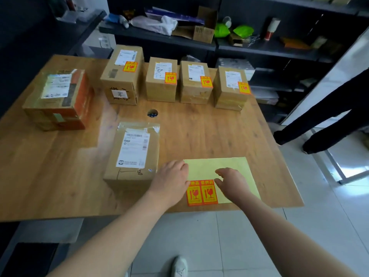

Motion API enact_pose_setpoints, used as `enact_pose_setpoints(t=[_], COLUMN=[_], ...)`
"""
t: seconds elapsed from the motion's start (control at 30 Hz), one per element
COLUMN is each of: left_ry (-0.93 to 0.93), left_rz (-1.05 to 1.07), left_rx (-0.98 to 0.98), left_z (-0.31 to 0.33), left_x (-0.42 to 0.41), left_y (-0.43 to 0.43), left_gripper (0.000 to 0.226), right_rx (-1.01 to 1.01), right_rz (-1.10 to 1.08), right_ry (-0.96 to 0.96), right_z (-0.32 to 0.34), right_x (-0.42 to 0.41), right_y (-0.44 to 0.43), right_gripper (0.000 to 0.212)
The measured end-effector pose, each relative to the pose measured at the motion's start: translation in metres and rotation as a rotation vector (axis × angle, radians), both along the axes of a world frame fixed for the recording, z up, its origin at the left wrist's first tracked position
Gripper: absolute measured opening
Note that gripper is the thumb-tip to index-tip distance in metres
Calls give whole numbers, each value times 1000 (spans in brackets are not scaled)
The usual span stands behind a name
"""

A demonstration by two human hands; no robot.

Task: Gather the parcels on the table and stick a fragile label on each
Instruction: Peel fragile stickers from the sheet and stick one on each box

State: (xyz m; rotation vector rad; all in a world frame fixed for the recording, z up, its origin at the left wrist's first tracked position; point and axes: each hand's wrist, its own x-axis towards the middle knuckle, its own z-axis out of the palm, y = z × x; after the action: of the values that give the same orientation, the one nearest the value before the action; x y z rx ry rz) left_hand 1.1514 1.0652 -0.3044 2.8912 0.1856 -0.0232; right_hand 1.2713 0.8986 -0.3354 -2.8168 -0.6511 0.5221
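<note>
Six cardboard parcels stand on the wooden desk [199, 132]. At far left sits the orange-taped parcel [58, 98], with a white shipping slip on top. Along the back edge runs a row of four parcels [161, 84], each carrying a shipping slip and an orange fragile sticker on its top face. In front of that row is a round cable hole [152, 113], and nearer the front edge stands the front parcel [132, 152], showing only its slip. Just beside it the left hand [171, 180] rests with bent fingers on the left edge of the yellow label sheet [219, 166], its grip holding nothing. Two fragile labels [201, 191] remain at the sheet's near left corner, between the hands. The right hand [231, 181] lies over the sheet, fingers loosely spread, grip open and empty. Behind the desk, dark shelves [259, 48] hold a cardboard box [202, 34] and green bags [243, 30]. At right, a person's dark trouser legs [329, 116] stand on the pale tiled floor [249, 236].
</note>
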Motion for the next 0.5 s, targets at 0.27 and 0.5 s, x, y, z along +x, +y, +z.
enact_pose_setpoints(t=[0.27,0.5], left_ry=[236,302], left_rz=[2,42], left_rx=[59,20], left_z=[-66,-81], left_x=[21,19], left_y=[-35,-36], left_gripper=[68,78], right_rx=[58,141], right_rz=[63,86], right_ry=[31,39], right_z=[-40,-57], right_x=[9,11], right_y=[-23,-28], right_gripper=[38,41])
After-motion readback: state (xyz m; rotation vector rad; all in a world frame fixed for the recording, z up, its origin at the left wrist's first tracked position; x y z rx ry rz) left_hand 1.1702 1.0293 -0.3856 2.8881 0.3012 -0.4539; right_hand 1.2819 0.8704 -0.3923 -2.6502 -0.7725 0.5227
